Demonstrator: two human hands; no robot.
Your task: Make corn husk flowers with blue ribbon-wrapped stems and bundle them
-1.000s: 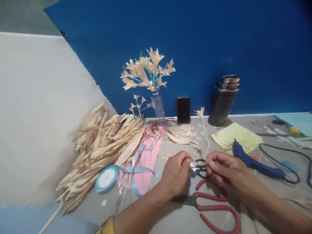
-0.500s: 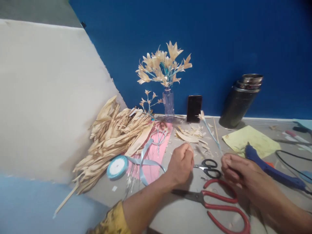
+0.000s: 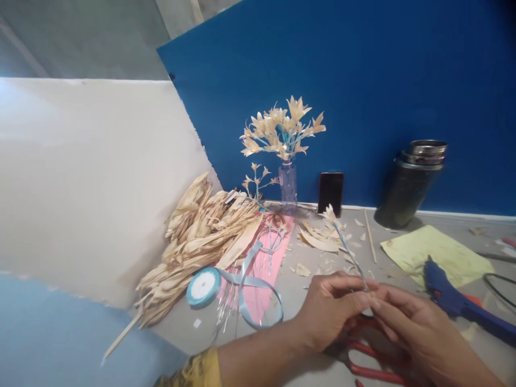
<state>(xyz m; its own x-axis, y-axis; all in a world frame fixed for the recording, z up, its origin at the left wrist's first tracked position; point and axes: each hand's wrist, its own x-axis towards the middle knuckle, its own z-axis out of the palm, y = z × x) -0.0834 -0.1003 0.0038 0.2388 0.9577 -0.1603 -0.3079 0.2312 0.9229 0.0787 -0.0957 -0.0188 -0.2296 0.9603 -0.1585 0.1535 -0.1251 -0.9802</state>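
A husk flower [image 3: 347,247] with a pale cream bloom and a thin blue-grey wrapped stem leans up and left from between my hands. My left hand [image 3: 336,303] pinches the lower stem between thumb and fingers. Right beside it, my right hand [image 3: 407,317] is closed on the stem's lower end, fingertips meeting those of the left. Below both hands lie large red-handled scissors [image 3: 377,357], partly covered by them. The small black scissors are mostly hidden behind the hands.
A heap of dried corn husks [image 3: 205,231], a blue ribbon roll [image 3: 203,287] and pink paper [image 3: 262,301] lie left. Behind stand a bottle of husk flowers [image 3: 287,185], a phone [image 3: 330,193] and a dark flask [image 3: 411,183]. A blue glue gun [image 3: 455,295] and yellow paper [image 3: 435,250] are right.
My left hand has moved right and joined my right hand at the flower's stem, taking hold of it. The view has tilted up slightly, so things sit lower and further right.
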